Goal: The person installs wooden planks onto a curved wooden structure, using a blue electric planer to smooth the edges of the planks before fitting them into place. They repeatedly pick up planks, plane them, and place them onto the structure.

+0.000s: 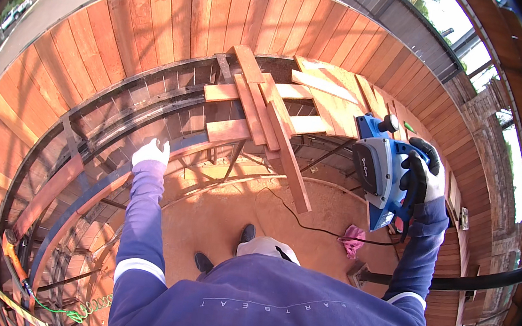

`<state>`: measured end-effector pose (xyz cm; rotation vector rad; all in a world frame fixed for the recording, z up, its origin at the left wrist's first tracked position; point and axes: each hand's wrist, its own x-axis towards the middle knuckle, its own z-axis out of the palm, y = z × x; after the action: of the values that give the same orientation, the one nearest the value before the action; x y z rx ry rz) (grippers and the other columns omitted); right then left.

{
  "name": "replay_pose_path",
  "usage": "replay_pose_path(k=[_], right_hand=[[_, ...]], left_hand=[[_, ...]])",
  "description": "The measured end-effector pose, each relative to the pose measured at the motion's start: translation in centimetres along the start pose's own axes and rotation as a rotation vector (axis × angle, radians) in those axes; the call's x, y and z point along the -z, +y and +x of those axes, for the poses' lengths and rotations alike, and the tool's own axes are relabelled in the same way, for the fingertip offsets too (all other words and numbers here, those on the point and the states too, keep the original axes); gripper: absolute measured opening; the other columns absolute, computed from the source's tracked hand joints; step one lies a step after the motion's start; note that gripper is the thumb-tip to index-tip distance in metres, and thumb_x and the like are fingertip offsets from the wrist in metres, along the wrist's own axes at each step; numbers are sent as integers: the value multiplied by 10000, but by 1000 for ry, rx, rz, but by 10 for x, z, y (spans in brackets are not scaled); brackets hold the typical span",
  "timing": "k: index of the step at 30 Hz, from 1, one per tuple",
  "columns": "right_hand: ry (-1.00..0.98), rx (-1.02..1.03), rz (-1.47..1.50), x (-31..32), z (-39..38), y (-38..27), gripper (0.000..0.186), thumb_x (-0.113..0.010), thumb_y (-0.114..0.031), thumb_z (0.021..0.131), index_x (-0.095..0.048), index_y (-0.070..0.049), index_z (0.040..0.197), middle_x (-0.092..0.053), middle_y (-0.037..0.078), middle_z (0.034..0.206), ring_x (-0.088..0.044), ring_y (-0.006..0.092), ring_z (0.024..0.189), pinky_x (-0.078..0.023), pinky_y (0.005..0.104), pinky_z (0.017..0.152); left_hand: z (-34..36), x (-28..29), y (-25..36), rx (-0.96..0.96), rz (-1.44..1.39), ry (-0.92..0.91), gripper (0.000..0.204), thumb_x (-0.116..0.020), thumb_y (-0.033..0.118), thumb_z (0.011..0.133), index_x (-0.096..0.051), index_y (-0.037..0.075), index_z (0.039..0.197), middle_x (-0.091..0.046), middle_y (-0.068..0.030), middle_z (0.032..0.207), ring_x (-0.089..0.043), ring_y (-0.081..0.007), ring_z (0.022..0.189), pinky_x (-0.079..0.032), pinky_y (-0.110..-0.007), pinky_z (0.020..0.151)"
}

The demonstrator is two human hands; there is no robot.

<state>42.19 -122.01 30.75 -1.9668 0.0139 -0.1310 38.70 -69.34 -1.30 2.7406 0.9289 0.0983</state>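
My right hand (424, 172), in a black and white glove, grips the rear handle of a blue electric planer (373, 166). The planer is lifted at the right, with a black knob at its front and a cord trailing from behind. On the left, my left hand (151, 152) wears a white glove and holds nothing; its fingers look slightly apart, though glare blurs them. It is over or beside the curved metal frame (179, 147); contact cannot be made out. Between the hands, loose wooden boards (251, 107) lie crossed over one another on the frame.
A curved wall of upright wooden planks (220, 13) rings the far side. The power cord (305, 225) runs across the dusty floor (224, 204) near a pink cloth (351, 241). An orange-handled tool (15, 258) with a green coiled hose (90, 308) is at lower left.
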Motion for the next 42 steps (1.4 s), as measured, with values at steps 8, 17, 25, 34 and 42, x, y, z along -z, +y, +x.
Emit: replay_pose_path(k=[8, 17, 25, 34, 42], right_hand=[[-52, -87, 55, 59, 39, 95, 371, -682, -180, 898, -563, -46, 1223, -609, 73, 797, -545, 119, 464, -449, 252, 425], [-175, -83, 146, 50, 170, 152, 368, -711, -145, 874, -576, -70, 1208, -629, 67, 820, -549, 127, 482, -444, 263, 422], [-186, -52, 212, -15, 289, 200, 365, -712, -118, 856, -587, -75, 1196, -634, 87, 850, -552, 157, 475, -457, 286, 429], [-148, 31, 169, -78, 351, 236, 425, -758, -138, 823, -599, -111, 1217, -646, 85, 842, -604, 179, 549, -498, 316, 444], [-31, 293, -366, -66, 361, 261, 680, -711, -393, 836, -439, -153, 1410, -621, 196, 1227, -630, 331, 1091, -516, 441, 913]], left_hand=[[-2, 2, 16, 7, -11, 31, 414, -517, 485, 916, -684, 119, 1013, -704, -171, 963, -670, -373, 913, -519, -464, 815], [-14, -55, 10, 11, -400, 509, 475, -711, 299, 845, -590, 70, 1244, -629, -137, 1181, -613, -308, 1066, -480, -405, 932], [-198, -93, 212, 338, -1693, -780, 641, -561, 474, 947, -390, 89, 1430, -607, -236, 1177, -662, -338, 984, -545, -438, 853], [-240, 33, 274, -43, -1847, -645, 941, -679, 128, 880, -22, 110, 1553, -562, -215, 1176, -638, -243, 987, -529, -363, 849], [-159, 115, 340, -394, -633, 384, 678, -740, 169, 806, -444, 33, 1401, -655, -153, 747, -672, -325, 709, -532, -385, 698]])
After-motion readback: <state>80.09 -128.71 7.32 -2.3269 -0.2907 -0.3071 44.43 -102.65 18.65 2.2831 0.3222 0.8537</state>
